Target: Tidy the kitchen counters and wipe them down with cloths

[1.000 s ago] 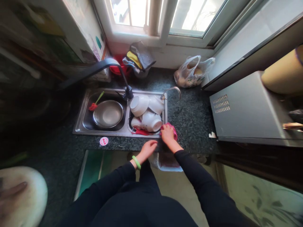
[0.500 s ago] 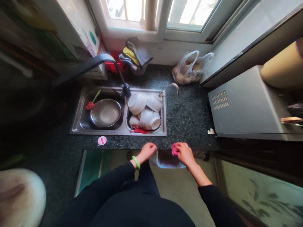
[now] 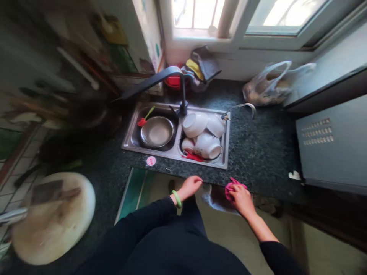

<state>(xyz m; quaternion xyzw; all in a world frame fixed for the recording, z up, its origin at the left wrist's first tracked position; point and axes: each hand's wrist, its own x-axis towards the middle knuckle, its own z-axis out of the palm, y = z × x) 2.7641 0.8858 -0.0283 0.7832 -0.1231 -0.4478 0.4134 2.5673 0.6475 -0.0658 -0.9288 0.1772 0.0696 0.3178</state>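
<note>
Head cam: sink (image 3: 225,152) set in dark speckled counter (image 3: 258,152). L basin: metal bowl (image 3: 157,131), brush (image 3: 142,122) w/ red head + green handle at its far L. R basin: white bowls (image 3: 196,124) stacked in a rack, red item (image 3: 192,156) at near side. Black faucet (image 3: 184,91) arches over far side, reaching L; slim curved tap (image 3: 249,105) at far R corner. Far side: red container (image 3: 173,81) + bunched cloths (image 3: 202,67) under the window. Near L, chopping board (image 3: 57,229); R, grey vented appliance (image 3: 335,149) closes off counter.

R hand (image 3: 242,200) grips pink cloth (image 3: 231,190), fingers bunched on it, at counter's near edge, R of sink; can't tell if cloth touches the edge. L hand (image 3: 191,186), green bangle (image 3: 177,199) on wrist, fingers loosely curled by near edge; can't tell if it holds anything. Plastic liner (image 3: 213,200) below edge, between hands.

Labels: round pink/white sticker (image 3: 151,160) nr sink's near edge, red chars, too small to read. Plastic bag (image 3: 266,89) far R, contents blurred.

Vs 1.0 s ago: cloth was on counter at sink's near R corner; now at counter edge. View has swung L: more board, less appliance.
</note>
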